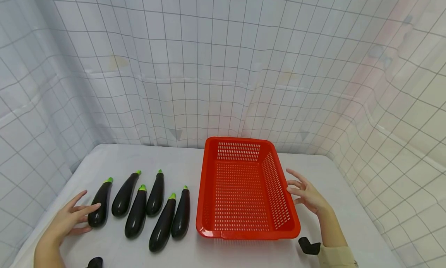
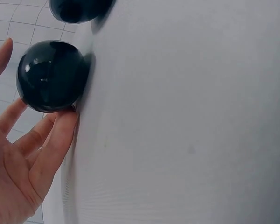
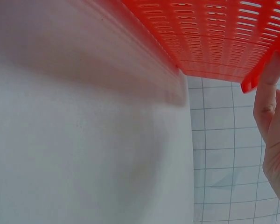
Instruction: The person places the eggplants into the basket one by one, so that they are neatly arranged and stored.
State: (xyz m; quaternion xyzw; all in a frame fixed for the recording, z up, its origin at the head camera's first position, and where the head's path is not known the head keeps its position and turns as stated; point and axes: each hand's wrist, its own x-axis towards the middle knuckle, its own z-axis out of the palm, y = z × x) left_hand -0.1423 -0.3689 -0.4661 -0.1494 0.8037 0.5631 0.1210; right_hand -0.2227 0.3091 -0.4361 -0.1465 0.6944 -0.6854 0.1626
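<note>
My left hand [image 1: 64, 223] is at the leftmost eggplant [image 1: 103, 192], a glossy black one with a bright green stem end. Its fingers are spread loosely along the eggplant's left side and top. In the left wrist view the fingertips meet the round end of that eggplant [image 2: 51, 77], while the thumb [image 2: 0, 60] stands apart from it. On the right, a red plastic basket [image 1: 244, 234] with slotted walls stands with nothing inside. My right hand [image 1: 308, 194] is beside its right wall, fingers loosely extended toward the rim; the right wrist view shows a finger overlapping the rim.
Several more eggplants lie in a loose group between the left hand and the basket, among them one [image 1: 161, 225] nearest the front. White sheeting [image 1: 223, 78] with a grid pattern hangs behind and at both sides of the white table [image 1: 334, 190].
</note>
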